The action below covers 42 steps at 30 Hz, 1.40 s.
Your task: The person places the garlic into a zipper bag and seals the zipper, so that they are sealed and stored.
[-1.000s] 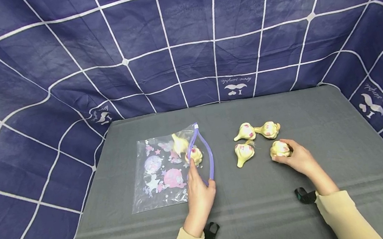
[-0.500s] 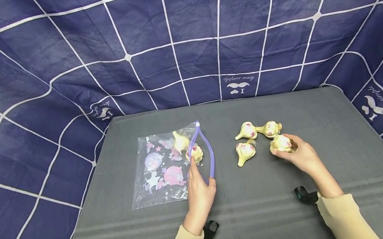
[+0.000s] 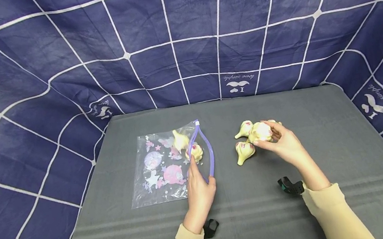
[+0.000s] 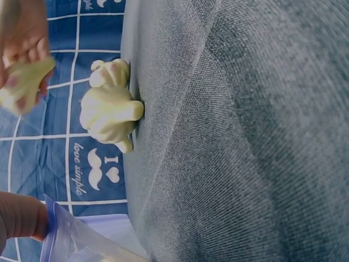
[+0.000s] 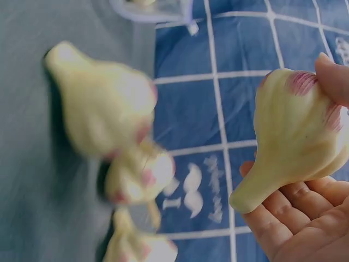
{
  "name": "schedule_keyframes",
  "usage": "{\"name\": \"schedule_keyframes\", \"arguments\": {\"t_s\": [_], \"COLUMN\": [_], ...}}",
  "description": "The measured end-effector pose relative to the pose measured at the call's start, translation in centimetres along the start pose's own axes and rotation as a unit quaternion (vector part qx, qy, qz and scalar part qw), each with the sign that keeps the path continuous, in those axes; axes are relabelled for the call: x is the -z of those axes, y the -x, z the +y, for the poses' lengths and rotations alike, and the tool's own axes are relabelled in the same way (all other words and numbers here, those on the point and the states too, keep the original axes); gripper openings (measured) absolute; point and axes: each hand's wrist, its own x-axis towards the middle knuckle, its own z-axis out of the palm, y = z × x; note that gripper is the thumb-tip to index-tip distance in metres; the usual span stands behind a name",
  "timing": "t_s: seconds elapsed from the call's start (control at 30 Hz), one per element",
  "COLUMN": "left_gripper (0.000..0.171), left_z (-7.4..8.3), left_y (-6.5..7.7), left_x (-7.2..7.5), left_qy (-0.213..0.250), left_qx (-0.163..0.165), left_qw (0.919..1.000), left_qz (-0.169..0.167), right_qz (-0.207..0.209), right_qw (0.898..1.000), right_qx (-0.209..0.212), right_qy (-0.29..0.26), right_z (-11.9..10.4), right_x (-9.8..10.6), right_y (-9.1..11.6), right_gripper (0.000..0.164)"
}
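Note:
My right hand (image 3: pixel 288 147) holds a garlic bulb (image 3: pixel 260 132) above the table; in the right wrist view this garlic bulb (image 5: pixel 294 131) sits between thumb and fingers, stem pointing down-left. With thumb and fingers, my left hand (image 3: pixel 200 194) pinches the near side of the mouth of a clear zip bag (image 3: pixel 210 153), whose purple edges stand apart. Inside the bag are two garlic bulbs, a pale one (image 3: pixel 180 141) and a pink-marked one (image 3: pixel 195 152). On the table by my right hand lie a garlic bulb (image 3: pixel 244 128), a nearer one (image 3: pixel 245 151) and another, mostly hidden behind the hand.
A grey cloth covers the table (image 3: pixel 235 219). Blue grid-patterned fabric (image 3: pixel 198 61) hangs at the back and along both sides. Black straps with cameras are on both wrists. The bag lies flat on the left, printed with pink and purple figures.
My right hand has lifted the garlic bulb and carried it left, over the other bulbs. My left hand stays at the bag's mouth.

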Motion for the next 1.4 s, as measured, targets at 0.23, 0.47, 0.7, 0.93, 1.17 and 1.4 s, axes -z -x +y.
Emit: {"name": "schedule_keyframes", "arguments": {"t_s": [0.23,0.47,0.7,0.93,1.17,1.4], "left_gripper": [0.087,0.087,0.086,0.087,0.087,0.087], "left_z": [0.0,-0.1,-0.1,0.1,0.3,0.3], "left_y": [0.0,0.0,0.0,0.0,0.0,0.0], "left_x": [0.0,0.0,0.1,0.2,0.1,0.1], "left_qy": [-0.002,-0.006,-0.004,-0.001,-0.006,-0.008], "left_qx": [-0.001,-0.005,-0.003,0.004,0.001,-0.004], "left_qw": [1.0000,0.9999,1.0000,0.9999,0.9999,0.9998], "left_qz": [0.004,0.007,-0.001,-0.009,-0.015,-0.019], "right_qz": [-0.023,-0.064,-0.102,-0.138,-0.155,-0.168], "right_qw": [0.997,0.993,0.989,0.980,0.983,0.984], "right_qx": [0.040,0.053,0.053,0.050,0.008,-0.007], "right_qy": [-0.056,-0.084,-0.094,-0.134,-0.102,-0.056], "right_z": [-2.4,-3.7,-4.0,-2.8,-1.3,-0.7], "right_x": [-2.2,-4.9,-8.3,-11.9,-13.8,-14.3], "right_y": [-1.1,-2.2,-2.7,-3.3,-3.4,-4.0], "right_gripper": [0.070,0.069,0.069,0.068,0.072,0.075]}}
